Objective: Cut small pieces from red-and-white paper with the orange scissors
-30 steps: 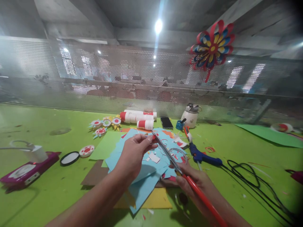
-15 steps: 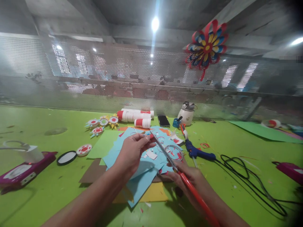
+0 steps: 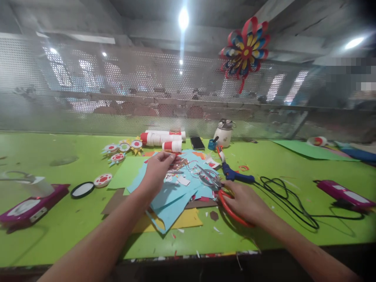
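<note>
My left hand point(image 3: 157, 168) is closed in a pinch over the pile of blue paper point(image 3: 167, 203), with a small red piece of paper point(image 3: 176, 155) just showing at its fingertips. In my right hand point(image 3: 245, 197) are scissors point(image 3: 232, 209) with red handles. Their blades point up and left over the paper, apart from my left hand. White and red scraps point(image 3: 184, 180) and thin rings lie on the blue sheets between my hands. Just beyond my left hand, a red and white paper cup point(image 3: 172, 147) lies on its side.
Right of the pile lies a blue glue gun point(image 3: 239, 175), its black cord point(image 3: 289, 203) looping to a purple power strip point(image 3: 345, 194). Another strip point(image 3: 32, 203) sits at left. Behind stand a bottle point(image 3: 223, 134), a phone point(image 3: 197, 143), stacked cups point(image 3: 158, 138) and paper flowers point(image 3: 117, 157).
The scissors have drawn back from the red piece at my left fingertips, moving right and down with my right hand. The view has shifted, showing the table's front edge.
</note>
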